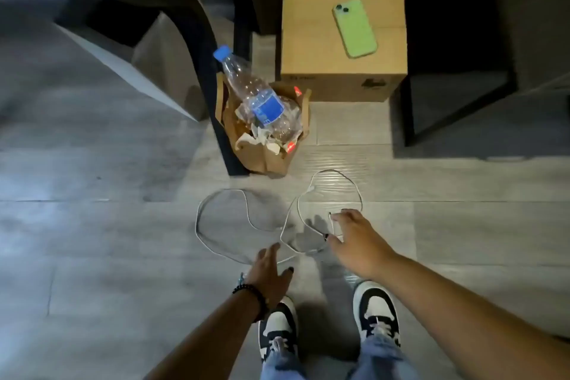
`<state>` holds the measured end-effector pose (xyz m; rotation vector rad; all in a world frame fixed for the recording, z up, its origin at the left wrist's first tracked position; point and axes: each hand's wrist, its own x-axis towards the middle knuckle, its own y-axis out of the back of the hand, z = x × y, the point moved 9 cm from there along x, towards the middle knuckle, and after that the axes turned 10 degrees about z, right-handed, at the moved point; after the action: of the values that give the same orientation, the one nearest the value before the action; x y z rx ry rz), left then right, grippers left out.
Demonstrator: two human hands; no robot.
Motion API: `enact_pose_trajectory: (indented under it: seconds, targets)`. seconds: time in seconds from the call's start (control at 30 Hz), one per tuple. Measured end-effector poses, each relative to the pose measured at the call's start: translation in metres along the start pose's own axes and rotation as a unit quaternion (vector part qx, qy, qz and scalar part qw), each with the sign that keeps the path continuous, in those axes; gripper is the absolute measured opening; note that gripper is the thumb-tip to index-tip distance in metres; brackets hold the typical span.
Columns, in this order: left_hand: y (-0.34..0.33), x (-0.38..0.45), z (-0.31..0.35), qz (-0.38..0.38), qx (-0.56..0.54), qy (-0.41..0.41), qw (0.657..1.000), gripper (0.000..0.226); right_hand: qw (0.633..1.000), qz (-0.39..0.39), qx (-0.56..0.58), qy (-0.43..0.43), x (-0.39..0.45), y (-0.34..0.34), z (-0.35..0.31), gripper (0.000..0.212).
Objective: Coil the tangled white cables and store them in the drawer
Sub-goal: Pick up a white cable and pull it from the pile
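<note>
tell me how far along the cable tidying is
Nothing looks done yet: the white cables lie in loose loops on the floor. In hand: the right hand and left hand reach down, open, over them. Left: picking them up, coiling and storing; no drawer is in view.

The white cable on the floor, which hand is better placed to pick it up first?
Probably the right hand. It is open and spread directly over the white cable near one loop. The left hand, also open, sits nearer the shoes, just short of the closest strand.
</note>
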<state>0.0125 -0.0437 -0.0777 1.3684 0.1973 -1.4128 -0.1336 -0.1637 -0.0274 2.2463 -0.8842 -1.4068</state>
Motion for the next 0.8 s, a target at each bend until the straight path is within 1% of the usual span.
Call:
enact_pose_trajectory:
  seconds: [0.1,0.2,0.27,0.33,0.43,0.53,0.63,0.73,0.8]
  targets:
    - [-0.030,0.032,-0.017,0.003,0.040,-0.008,0.999,0.062,1.000,0.018,-0.022,0.013,0.025,-0.024,0.015,0.050]
    - [-0.061,0.058,-0.035,-0.006,0.063,0.004,0.998,0.061,0.998,-0.006,-0.059,0.029,0.038,-0.053,0.030,0.052]
    - [-0.077,0.071,-0.046,0.007,0.069,0.009,0.998,0.061,0.996,-0.009,-0.075,0.047,0.042,-0.066,0.039,0.054]
    - [-0.090,0.082,-0.055,0.017,0.058,0.018,0.998,0.061,0.994,-0.014,-0.087,0.063,0.046,-0.076,0.047,0.056]
    - [-0.113,0.092,-0.062,0.014,0.009,0.017,1.000,0.057,0.993,-0.016,-0.092,0.071,0.050,-0.086,0.058,0.057]
    - [-0.129,0.099,-0.060,0.005,0.021,-0.006,1.000,0.051,0.993,-0.027,-0.099,0.066,0.052,-0.091,0.065,0.057]
    - [-0.118,0.094,-0.046,0.044,0.020,-0.028,0.998,0.034,0.993,-0.031,-0.100,0.062,0.048,-0.085,0.066,0.057]
    - [-0.083,0.072,-0.031,0.119,-0.036,-0.027,0.992,0.022,0.993,-0.033,-0.102,0.057,0.030,-0.067,0.059,0.057]
    - [-0.052,0.050,-0.018,0.160,-0.077,-0.027,0.984,0.020,0.993,-0.032,-0.102,0.059,0.014,-0.051,0.047,0.058]
